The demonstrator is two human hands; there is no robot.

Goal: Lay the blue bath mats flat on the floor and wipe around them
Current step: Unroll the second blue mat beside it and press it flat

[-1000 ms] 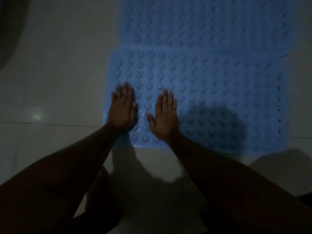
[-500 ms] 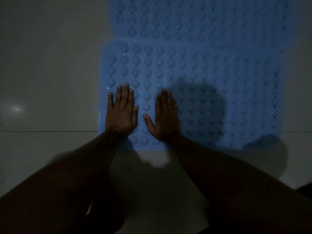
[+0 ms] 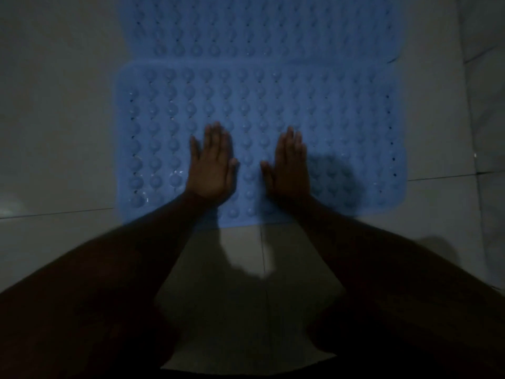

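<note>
Two blue bath mats studded with round bumps lie flat on the pale tiled floor. The near mat [image 3: 341, 110] fills the middle of the view and the far mat [image 3: 259, 26] lies behind it, its near edge overlapped. My left hand [image 3: 211, 162] presses palm-down on the near mat, fingers straight. My right hand [image 3: 291, 162] lies flat on the same mat a little to the right, fingers straight too. Both hands hold nothing. The scene is dim.
Pale floor tiles [image 3: 54, 119] with grout lines surround the mats. Bare floor [image 3: 246, 258] shows between my forearms in front of the near mat. A lighter raised edge [image 3: 489, 187] runs along the right side.
Both hands have shifted rightward across the near mat, from its left part toward its middle, and now lie further apart. The mats stay flat.
</note>
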